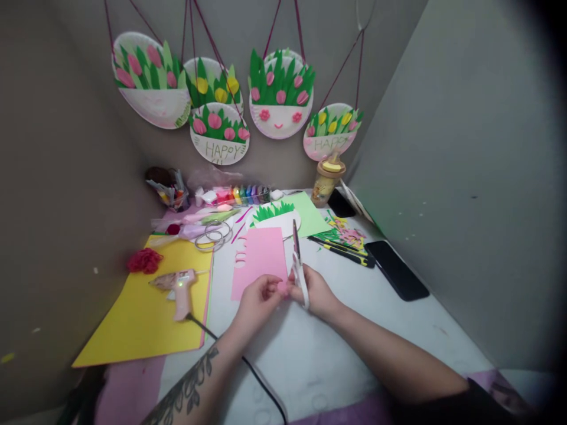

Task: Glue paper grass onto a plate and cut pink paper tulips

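A person sits at a white surface [336, 330] in a grey-walled corner, seen from above. The left hand [259, 301] pinches the near edge of a pink paper sheet [259, 260], which lies flat at the middle of the surface with small rounded notches cut along its left side. The right hand [316, 292] is closed around white-handled scissors [297, 265], blades pointing away, just beside the sheet's right edge.

To the left, a pink glue gun [179, 289] rests on a yellow sheet [146, 313], its black cord trailing toward the viewer. A green light on the gun suggests it is switched on, so a hot tip could scorch the paper or burn a stray wrist. The left fingertips sit close to the blades and risk a nick. A black phone [396, 270] lies near the right.

On the far wall hang paper plate baskets filled with paper tulips. One plate [220, 141] reads "HAPPY"; another plate [330, 139] shows "HAPP", the rest unclear.
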`<state>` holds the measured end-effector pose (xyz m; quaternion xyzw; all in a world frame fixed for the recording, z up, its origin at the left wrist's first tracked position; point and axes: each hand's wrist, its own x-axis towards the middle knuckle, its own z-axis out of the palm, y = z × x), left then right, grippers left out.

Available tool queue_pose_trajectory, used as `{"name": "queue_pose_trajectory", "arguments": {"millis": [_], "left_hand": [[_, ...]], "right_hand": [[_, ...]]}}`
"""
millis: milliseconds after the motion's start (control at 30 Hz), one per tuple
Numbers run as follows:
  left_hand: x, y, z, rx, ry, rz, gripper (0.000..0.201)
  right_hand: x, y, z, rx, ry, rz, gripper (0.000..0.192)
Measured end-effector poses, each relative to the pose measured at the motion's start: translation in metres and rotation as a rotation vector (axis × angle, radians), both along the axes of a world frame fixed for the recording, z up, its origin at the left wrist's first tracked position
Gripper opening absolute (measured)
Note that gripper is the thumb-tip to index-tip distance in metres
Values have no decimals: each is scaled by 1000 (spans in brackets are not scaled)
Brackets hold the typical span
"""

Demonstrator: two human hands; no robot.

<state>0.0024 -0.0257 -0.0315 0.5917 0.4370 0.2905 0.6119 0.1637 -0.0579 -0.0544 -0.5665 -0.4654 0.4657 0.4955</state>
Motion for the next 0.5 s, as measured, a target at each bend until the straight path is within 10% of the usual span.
{"name": "queue_pose_trajectory", "arguments": {"millis": [500], "left_hand": [[-13,14,9,210,156,101,20]], "right_hand": [[19,12,-15,148,-184,-80,19]]}}
